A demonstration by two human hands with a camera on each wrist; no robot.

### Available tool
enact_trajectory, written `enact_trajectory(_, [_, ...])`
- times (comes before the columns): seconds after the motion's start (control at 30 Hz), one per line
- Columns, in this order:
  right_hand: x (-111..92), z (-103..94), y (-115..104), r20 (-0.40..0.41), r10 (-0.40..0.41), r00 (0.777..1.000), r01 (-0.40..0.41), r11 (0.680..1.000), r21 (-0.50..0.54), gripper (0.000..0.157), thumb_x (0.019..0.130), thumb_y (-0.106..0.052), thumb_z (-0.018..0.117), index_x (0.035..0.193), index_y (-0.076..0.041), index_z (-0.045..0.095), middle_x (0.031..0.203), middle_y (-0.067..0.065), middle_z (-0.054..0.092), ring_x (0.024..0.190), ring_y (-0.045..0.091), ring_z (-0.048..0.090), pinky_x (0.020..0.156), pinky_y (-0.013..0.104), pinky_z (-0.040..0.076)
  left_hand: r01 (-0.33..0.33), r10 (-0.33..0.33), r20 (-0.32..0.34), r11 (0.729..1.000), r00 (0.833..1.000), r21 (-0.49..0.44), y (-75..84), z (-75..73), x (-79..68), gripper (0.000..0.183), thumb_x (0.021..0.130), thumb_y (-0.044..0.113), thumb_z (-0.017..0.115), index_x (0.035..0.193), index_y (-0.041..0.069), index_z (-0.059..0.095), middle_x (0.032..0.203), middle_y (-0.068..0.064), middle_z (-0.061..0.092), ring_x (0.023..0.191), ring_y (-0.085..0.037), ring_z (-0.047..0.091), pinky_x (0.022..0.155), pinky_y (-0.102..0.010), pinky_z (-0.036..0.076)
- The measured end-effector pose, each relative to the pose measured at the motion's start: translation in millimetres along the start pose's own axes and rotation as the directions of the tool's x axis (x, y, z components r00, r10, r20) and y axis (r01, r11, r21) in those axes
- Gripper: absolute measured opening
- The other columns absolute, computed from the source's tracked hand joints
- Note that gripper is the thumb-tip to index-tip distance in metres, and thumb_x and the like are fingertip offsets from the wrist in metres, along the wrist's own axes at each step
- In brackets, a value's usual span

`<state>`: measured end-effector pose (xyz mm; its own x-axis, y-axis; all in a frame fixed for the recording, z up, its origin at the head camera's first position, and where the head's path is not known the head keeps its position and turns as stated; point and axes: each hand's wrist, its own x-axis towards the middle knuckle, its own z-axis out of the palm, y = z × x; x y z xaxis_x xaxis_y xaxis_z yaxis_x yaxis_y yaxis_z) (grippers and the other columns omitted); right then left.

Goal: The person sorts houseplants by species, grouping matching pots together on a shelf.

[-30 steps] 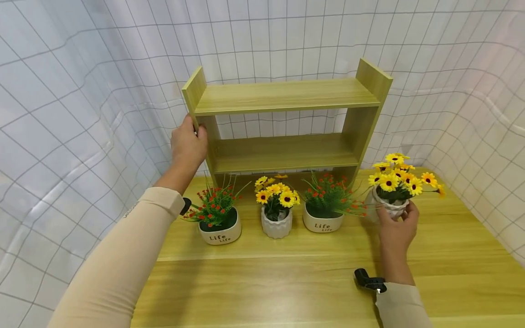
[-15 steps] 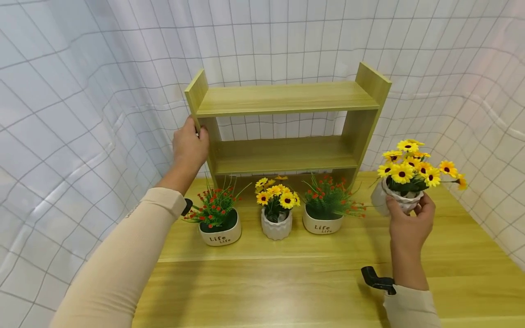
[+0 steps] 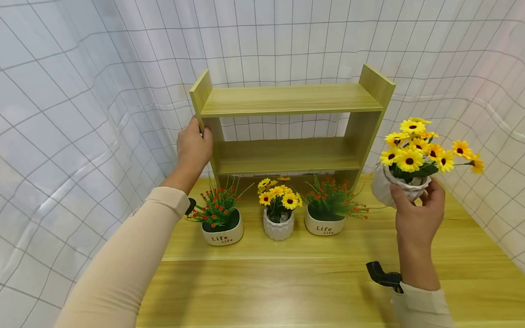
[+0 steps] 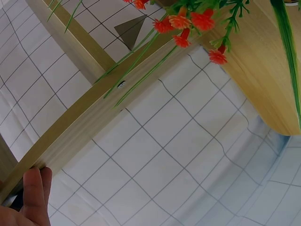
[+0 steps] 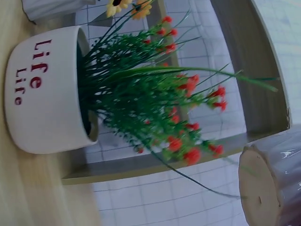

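My left hand grips the left side panel of a light wooden shelf; in the left wrist view its fingers lie against the panel's edge. My right hand holds a white ribbed flowerpot of yellow artificial sunflowers, raised above the table and tilted. The right wrist view shows this pot's round underside at the lower right. Beside it there stands a white oval pot marked "Life", with red flowers and green grass.
Before the shelf, on the wooden table, stand a left "Life" pot of red flowers, a middle white pot of yellow flowers and a right "Life" pot. A white gridded curtain surrounds the table.
My right hand has lifted the flowerpot up from near the table and moved it to the right. My left hand keeps its hold on the shelf's side.
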<state>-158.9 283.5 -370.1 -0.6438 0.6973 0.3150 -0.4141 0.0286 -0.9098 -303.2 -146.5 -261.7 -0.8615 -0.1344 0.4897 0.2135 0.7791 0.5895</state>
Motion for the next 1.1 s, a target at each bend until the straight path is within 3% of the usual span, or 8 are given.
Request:
enact_trajectory(0.27, [3,13.5,-27,0.048,-0.068,0.997,0.073,0.992,-0.1,0.065,0.079,-0.01,0.083,0.136,-0.014,0.053,0.13,0.004,0.053,0.114,0.018,0.051,0.08,0.02,0.049,0.001,-0.001,0.006,1.0,1.0,-0.01,0.2,1.7,-0.3,0.028,0.105,0.024,0.042,0.118,0.003,0.055,0.116,-0.023,0.067,0.106,-0.041,0.064,0.082,-0.053,0.051])
enact_trajectory(0.53, [11,36.4,-57,0.093,-0.113,0.989,0.114,0.993,-0.006,0.064,0.077,-0.008,0.084,0.134,-0.011,0.054,0.132,0.007,0.054,0.114,0.02,0.051,0.082,0.023,0.048,-0.006,0.006,-0.008,1.0,1.0,0.002,-0.2,1.4,-0.2,0.028,0.104,0.024,0.043,0.118,0.003,0.055,0.115,-0.023,0.067,0.104,-0.042,0.064,0.081,-0.053,0.051])
enact_trajectory(0.73, [21,54.3,-74,0.105,-0.177,0.979,0.177,0.984,0.002,0.062,0.077,-0.01,0.083,0.132,-0.011,0.055,0.13,0.007,0.056,0.111,0.02,0.052,0.083,0.026,0.047,-0.008,0.008,-0.016,1.0,1.0,0.01,-0.9,2.0,0.8,0.028,0.103,0.023,0.044,0.118,0.002,0.055,0.114,-0.024,0.067,0.102,-0.043,0.064,0.079,-0.054,0.051])
enact_trajectory(0.97, [34,71.5,-92,0.136,-0.201,0.97,0.193,0.979,0.069,0.061,0.076,-0.009,0.083,0.13,-0.01,0.056,0.129,0.008,0.056,0.111,0.02,0.052,0.085,0.028,0.046,0.001,-0.001,-0.008,1.0,1.0,0.01,-0.8,2.7,0.1,0.026,0.103,0.024,0.044,0.117,0.004,0.054,0.113,-0.024,0.067,0.101,-0.044,0.065,0.078,-0.054,0.051])
enact_trajectory(1.1, [41,81.8,-101,0.151,-0.226,0.962,0.22,0.974,0.054,0.06,0.076,-0.01,0.082,0.13,-0.01,0.055,0.128,0.007,0.056,0.11,0.02,0.051,0.082,0.028,0.046,-0.009,0.009,-0.019,1.0,1.0,0.014,-0.8,2.3,-0.4,0.025,0.103,0.023,0.045,0.114,0.003,0.054,0.11,-0.025,0.067,0.1,-0.044,0.065,0.078,-0.054,0.051])
